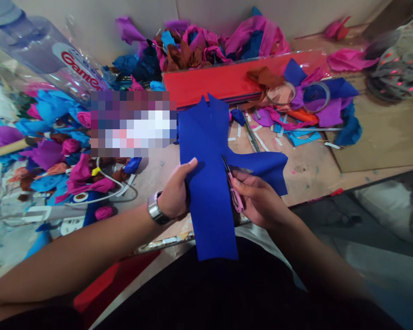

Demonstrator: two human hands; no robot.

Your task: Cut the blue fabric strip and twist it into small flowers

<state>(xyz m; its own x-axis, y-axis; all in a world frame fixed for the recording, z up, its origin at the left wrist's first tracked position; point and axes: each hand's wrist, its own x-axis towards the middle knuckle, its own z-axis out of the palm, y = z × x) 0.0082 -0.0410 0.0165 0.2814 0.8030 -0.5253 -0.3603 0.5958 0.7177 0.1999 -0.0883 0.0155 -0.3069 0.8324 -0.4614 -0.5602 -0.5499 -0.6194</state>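
Blue felt strip [209, 183] held above worktop [382, 137] edge, long axis running away from the person. Left hand [174, 195] clamps its left edge; right hand [258, 199], closed on pink scissors [234, 188], cuts in from the right.

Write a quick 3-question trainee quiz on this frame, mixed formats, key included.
1. True or false: the left hand grips the blue sheet.
2. The right hand holds: A) tape roll B) pink-handled scissors C) bottle.
3. Fill in: the left wrist wears a ____.

Key
1. True; thumb lies on top of the sheet.
2. B; blades are in the sheet.
3. Wristwatch.
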